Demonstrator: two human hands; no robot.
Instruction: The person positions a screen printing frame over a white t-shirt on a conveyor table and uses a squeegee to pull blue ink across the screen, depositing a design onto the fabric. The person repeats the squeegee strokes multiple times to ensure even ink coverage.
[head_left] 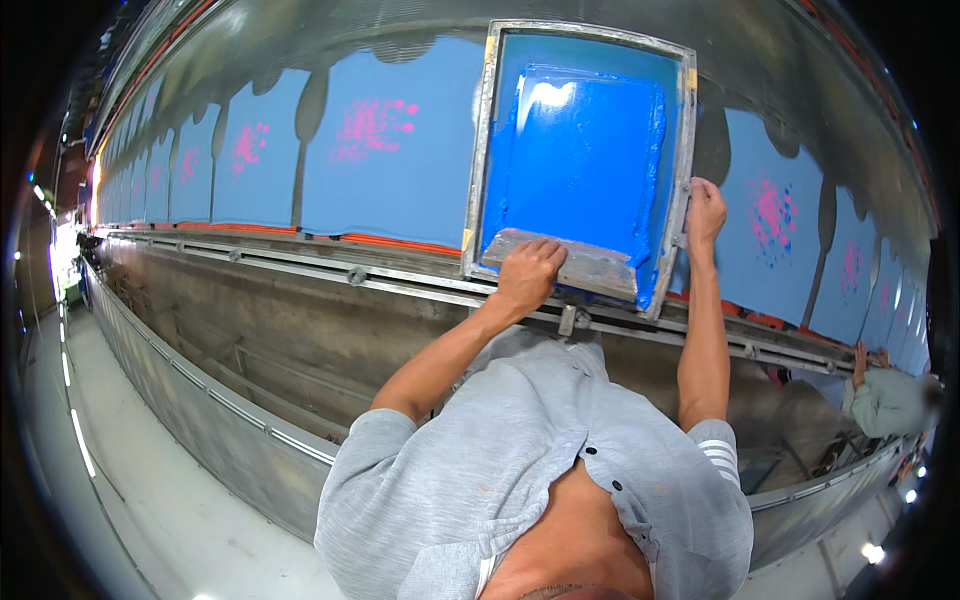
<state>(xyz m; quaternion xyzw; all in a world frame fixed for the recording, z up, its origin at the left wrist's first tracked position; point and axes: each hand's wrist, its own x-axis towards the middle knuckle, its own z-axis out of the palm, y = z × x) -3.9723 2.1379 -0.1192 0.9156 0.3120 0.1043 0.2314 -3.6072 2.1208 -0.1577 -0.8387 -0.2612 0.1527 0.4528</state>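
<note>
A metal-framed printing screen (482,130) lies over the fabric pieces on the long table, its mesh coated with wet blue ink (585,160). Along the screen's near end rests a wide squeegee (600,268), smeared with blue at its edges. My left hand (533,272) is closed on the squeegee's left part, fingers curled over its top. At the frame's right side, my right hand (706,212) grips the metal edge with bent fingers. The fabric under the screen is hidden.
Light-blue fabric pieces (385,190) with pink spots run along the table to the left; a piece at right (765,200) has pink and blue spots. A metal rail (400,282) follows the near edge. Another person (890,400) stands at far right, hands on the table.
</note>
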